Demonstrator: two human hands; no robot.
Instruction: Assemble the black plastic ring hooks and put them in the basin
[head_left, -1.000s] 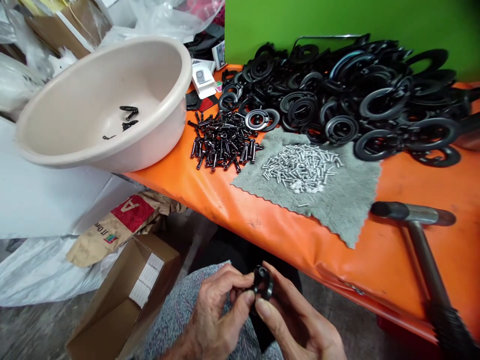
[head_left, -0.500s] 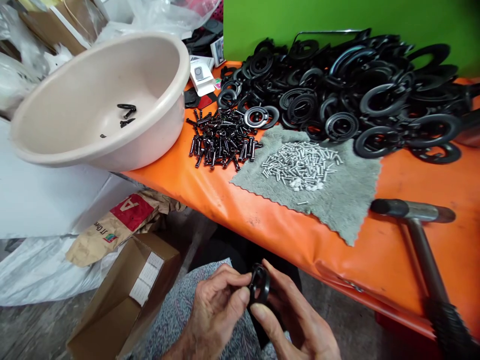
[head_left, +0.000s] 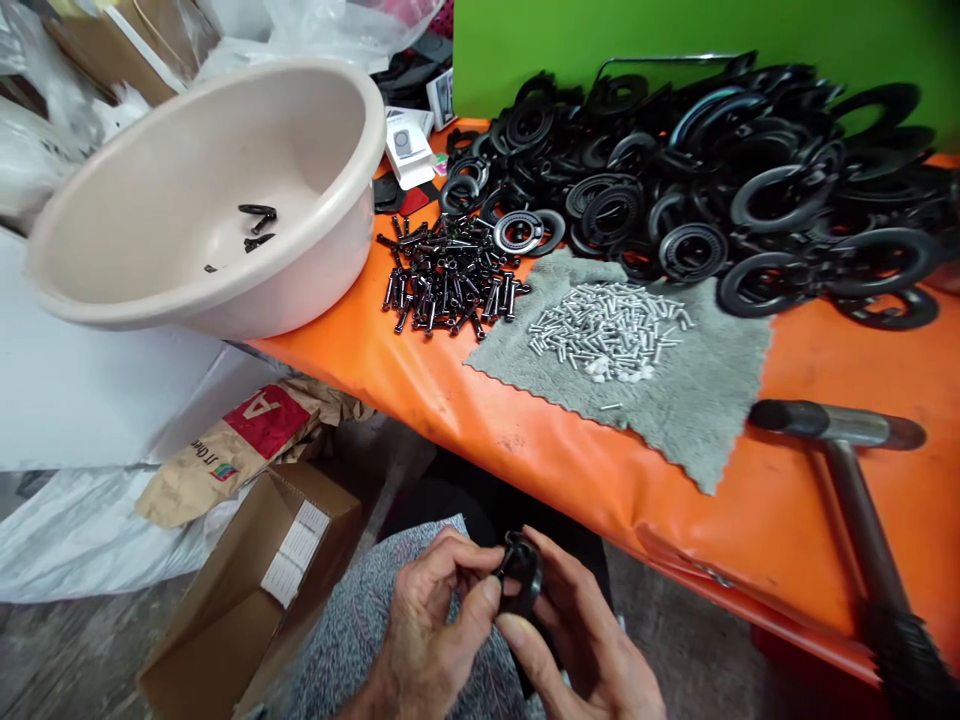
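Note:
Low in the view, over my lap, a black ring-shaped part point(head_left: 531, 578) is held between both hands. My right hand point(head_left: 581, 620) grips the ring from the right, thumb below and fingers behind it. My left hand point(head_left: 442, 600) pinches the ring's left edge, at a small black piece that its fingertips partly hide. On the table beyond lie a heap of short black connecting pieces point(head_left: 454, 275) and a pile of small silver pins point(head_left: 611, 325) on a grey-green cloth point(head_left: 705, 400). Behind them is a large heap of black rings point(head_left: 694, 250).
A hammer point(head_left: 847, 430) lies at the right on the orange table cover point(head_left: 540, 430). At the left a large beige basin point(head_left: 232, 320) contains a few black parts point(head_left: 259, 213). Below it stands an open cardboard box point(head_left: 202, 620) beside brown paper packaging point(head_left: 187, 490).
The ring has turned slightly in my hands, and the right hand has shifted a little left. Both hands keep their hold. The whole view has shifted slightly.

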